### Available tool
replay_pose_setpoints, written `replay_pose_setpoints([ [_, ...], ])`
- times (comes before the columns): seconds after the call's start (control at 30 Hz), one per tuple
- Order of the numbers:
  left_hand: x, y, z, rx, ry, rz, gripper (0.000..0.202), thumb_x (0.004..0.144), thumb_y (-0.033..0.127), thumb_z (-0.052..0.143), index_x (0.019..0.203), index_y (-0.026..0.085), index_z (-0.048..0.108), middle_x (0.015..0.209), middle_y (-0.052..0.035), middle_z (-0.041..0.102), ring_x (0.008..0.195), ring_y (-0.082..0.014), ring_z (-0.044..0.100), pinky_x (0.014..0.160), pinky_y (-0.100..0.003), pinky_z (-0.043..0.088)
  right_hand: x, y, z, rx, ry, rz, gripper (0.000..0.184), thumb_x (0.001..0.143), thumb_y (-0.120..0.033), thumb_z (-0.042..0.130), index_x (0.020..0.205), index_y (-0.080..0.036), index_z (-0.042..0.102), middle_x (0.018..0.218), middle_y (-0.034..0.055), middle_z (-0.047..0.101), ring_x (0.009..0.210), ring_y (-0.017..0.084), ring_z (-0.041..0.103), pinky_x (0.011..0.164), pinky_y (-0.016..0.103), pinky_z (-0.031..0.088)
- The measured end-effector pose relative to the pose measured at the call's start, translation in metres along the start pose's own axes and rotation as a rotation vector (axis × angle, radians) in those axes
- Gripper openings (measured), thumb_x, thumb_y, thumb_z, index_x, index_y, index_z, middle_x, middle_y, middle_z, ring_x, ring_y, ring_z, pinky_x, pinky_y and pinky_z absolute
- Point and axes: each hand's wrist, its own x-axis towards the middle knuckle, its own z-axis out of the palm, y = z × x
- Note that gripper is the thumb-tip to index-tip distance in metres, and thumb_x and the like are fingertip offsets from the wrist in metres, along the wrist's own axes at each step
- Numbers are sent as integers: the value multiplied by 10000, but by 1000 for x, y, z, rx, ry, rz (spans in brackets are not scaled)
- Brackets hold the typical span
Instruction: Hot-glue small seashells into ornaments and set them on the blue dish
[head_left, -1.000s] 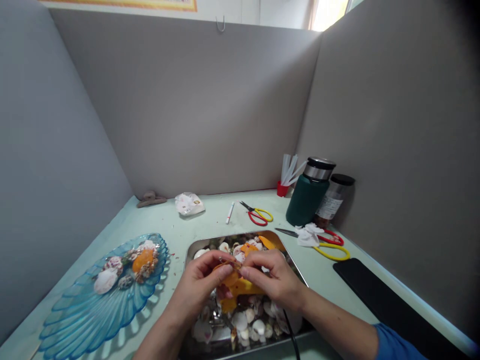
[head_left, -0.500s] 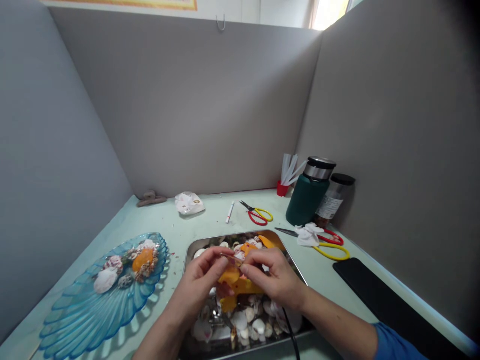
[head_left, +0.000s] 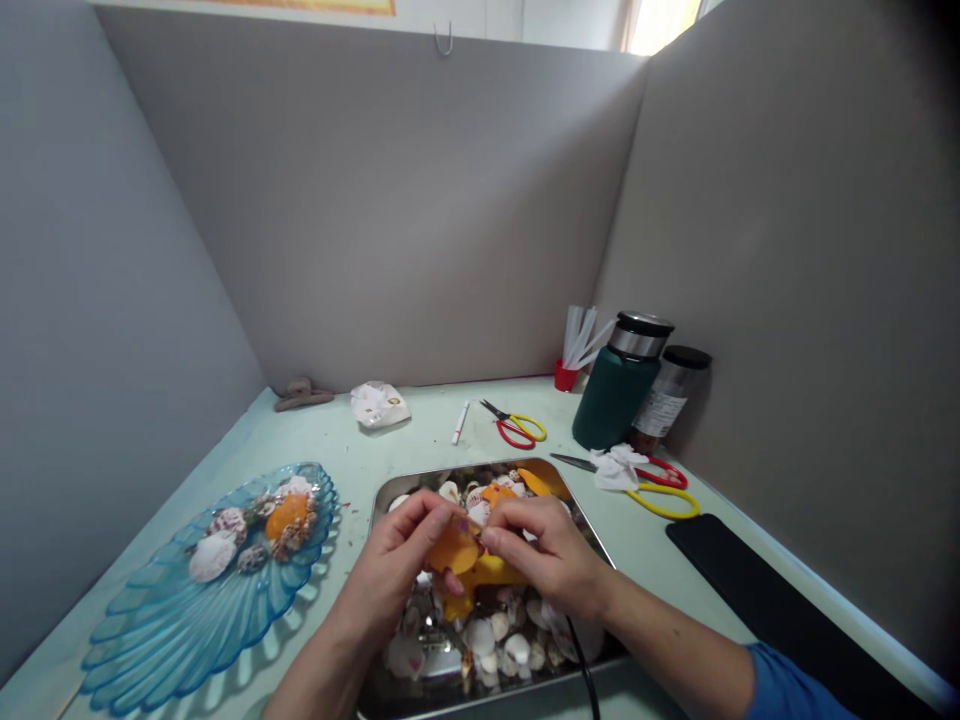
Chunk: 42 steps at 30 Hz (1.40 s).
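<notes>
Over a metal tray of seashells, my left hand pinches an orange shell between thumb and fingers. My right hand is closed, its thumb and fingertips together at the right edge of that shell. Whatever lies between those right fingertips is too small to make out. Beneath both hands rests a yellow object, partly hidden, its kind unclear. A black cord runs from under my right hand over the tray's front edge. White shells lie in the near part of the tray.
On the left stands a blue shell-shaped dish with shells grouped on it. Behind the tray lie small scissors, a white stick and a white packet. Larger scissors, a green bottle and a black slab are at right.
The orange shell has turned in my left hand, and its broad face now shows more. My fingertips have shifted slightly; the right hand stays nearly in place.
</notes>
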Motion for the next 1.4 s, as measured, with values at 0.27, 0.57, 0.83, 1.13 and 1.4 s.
replay_pose_setpoints([
  [0.27, -1, -1, 0, 5, -4, -8, 227, 845, 388, 574, 807, 166, 605, 755, -14, 642, 649, -137, 581, 485, -220, 529, -1, 1, -1, -1, -19, -6, 245, 869, -247, 490, 658, -159, 577, 610, -8, 540, 577, 119, 490, 566, 233, 349],
  [0.57, -2, -1, -1, 2, 10, 2, 230, 830, 391, 592, 803, 163, 613, 748, -17, 640, 629, -132, 578, 483, -219, 522, 1, 0, -1, -28, -12, -18, 250, 875, -244, 484, 660, -158, 577, 607, -8, 535, 580, 119, 490, 570, 235, 348],
  [0.83, 0, 1, 1, 15, 36, -47, 235, 805, 388, 625, 914, 181, 624, 822, -24, 648, 709, -150, 601, 552, -241, 539, 3, 2, -1, -138, 59, -16, 262, 888, -228, 478, 673, -148, 604, 599, 0, 539, 547, 114, 462, 542, 240, 323],
  [1.13, 1, 0, -2, -19, 101, 21, 223, 807, 349, 637, 958, 187, 614, 849, -22, 687, 737, -112, 608, 650, -175, 475, 1, 7, 3, -161, 26, -82, 250, 838, -314, 611, 646, -167, 546, 577, -34, 484, 522, 96, 427, 517, 225, 298],
  [1.4, -2, 6, 4, 131, 89, 8, 300, 749, 389, 676, 969, 185, 673, 914, -52, 697, 814, -184, 618, 683, -253, 514, 1, 3, 5, -211, 39, -99, 286, 869, -184, 450, 584, -179, 463, 542, -32, 418, 503, 102, 392, 511, 241, 277],
])
